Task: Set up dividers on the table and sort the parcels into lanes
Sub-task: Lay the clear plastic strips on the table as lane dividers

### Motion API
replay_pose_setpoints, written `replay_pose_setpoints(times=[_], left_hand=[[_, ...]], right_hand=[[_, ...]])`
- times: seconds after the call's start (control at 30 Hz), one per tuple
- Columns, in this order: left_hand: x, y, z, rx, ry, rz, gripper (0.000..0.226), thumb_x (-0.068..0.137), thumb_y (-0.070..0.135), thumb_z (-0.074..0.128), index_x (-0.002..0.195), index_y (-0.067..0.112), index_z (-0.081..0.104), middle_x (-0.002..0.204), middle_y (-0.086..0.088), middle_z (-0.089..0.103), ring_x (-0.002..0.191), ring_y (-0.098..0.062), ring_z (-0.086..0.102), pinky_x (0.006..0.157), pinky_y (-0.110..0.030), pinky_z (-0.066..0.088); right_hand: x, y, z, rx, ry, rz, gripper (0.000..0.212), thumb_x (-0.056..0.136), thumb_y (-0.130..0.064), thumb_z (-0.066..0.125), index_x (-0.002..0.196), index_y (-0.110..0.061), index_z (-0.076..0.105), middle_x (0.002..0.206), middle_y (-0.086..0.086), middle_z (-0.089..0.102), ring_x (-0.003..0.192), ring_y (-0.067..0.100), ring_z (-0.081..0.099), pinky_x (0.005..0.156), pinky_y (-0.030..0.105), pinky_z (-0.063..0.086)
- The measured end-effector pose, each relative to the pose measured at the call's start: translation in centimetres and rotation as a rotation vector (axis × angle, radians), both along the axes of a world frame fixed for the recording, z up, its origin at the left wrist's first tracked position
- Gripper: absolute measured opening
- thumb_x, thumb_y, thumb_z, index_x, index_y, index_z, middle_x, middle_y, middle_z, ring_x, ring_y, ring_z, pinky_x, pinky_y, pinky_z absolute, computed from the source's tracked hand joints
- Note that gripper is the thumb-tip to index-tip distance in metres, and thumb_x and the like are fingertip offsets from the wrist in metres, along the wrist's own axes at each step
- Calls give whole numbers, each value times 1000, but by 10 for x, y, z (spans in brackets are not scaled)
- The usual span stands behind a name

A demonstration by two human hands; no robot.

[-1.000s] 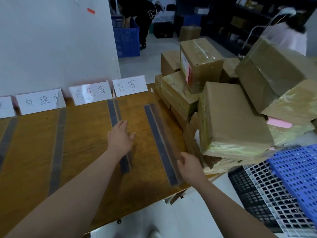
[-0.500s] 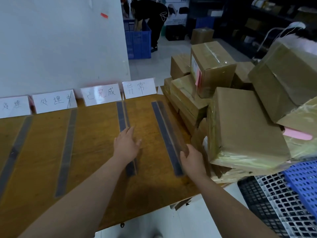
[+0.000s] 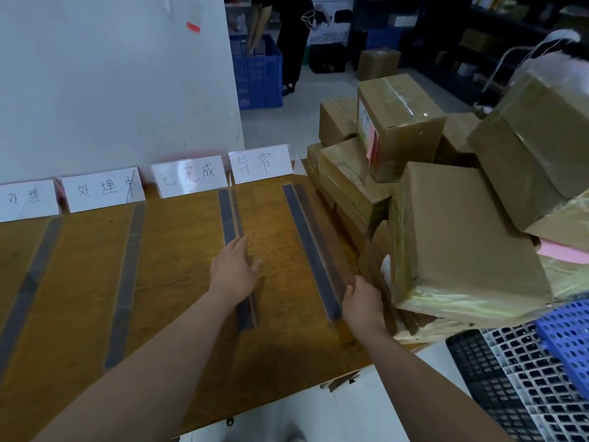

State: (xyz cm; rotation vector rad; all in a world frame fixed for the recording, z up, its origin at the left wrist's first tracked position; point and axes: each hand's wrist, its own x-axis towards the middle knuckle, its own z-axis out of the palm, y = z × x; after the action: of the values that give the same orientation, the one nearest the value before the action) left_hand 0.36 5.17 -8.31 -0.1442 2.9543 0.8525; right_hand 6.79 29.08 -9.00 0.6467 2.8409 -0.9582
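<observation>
Wooden tabletop: dividers point long-ways toward the wall. Left hand lies flat on middle divider; right hand curls its fingers round end divider.

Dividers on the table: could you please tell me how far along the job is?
Done: four dividers lie along the table, label cards behind. In hand: left hand rests on the third divider, right hand grips the rightmost divider. Left: parcels stacked alongside, unsorted.

Bare left grip; bare right grip; bare forearms; perhaps pale shoes, blurred
</observation>
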Motion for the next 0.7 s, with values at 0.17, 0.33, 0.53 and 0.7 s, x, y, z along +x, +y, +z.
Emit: replay_pose_setpoints(times=[0.17, 0.33, 0.53, 0.7], left_hand=[[-1, -4, -1, -6, -1, 0, 64, 95, 38, 59, 151, 22, 32, 154, 0, 38, 139, -23, 38, 113, -49, 35], [0, -4, 1, -3, 15, -2, 63, 95, 33, 59, 151, 21, 32, 153, -1, 39, 140, -23, 37, 113, -49, 35], [0, -7, -1, 8, 17, -2, 63, 94, 33, 60, 151, 21, 33, 152, -1, 40, 139, -22, 38, 112, -50, 36], [-2, -8, -1, 5, -6, 1, 63, 94, 32, 60, 151, 22, 32, 154, -1, 38, 141, -22, 36, 114, -50, 34]], right_hand=[[-9, -5, 3, 52, 15, -7, 23, 101, -14, 40, 109, -9, 61, 102, 11, 67, 92, 26, 65, 79, 39, 56], [-13, -8, 6, 77, 15, 2, 18, 99, -12, 44, 105, -8, 61, 99, 11, 67, 91, 26, 65, 79, 40, 56], [-20, -12, 8, 86, 33, -14, 19, 100, -11, 42, 103, -9, 61, 98, 10, 67, 88, 25, 65, 76, 37, 56], [-27, -5, 10, 57, 36, -57, 19, 100, -11, 40, 105, -10, 59, 104, 11, 65, 93, 28, 64, 75, 36, 54]])
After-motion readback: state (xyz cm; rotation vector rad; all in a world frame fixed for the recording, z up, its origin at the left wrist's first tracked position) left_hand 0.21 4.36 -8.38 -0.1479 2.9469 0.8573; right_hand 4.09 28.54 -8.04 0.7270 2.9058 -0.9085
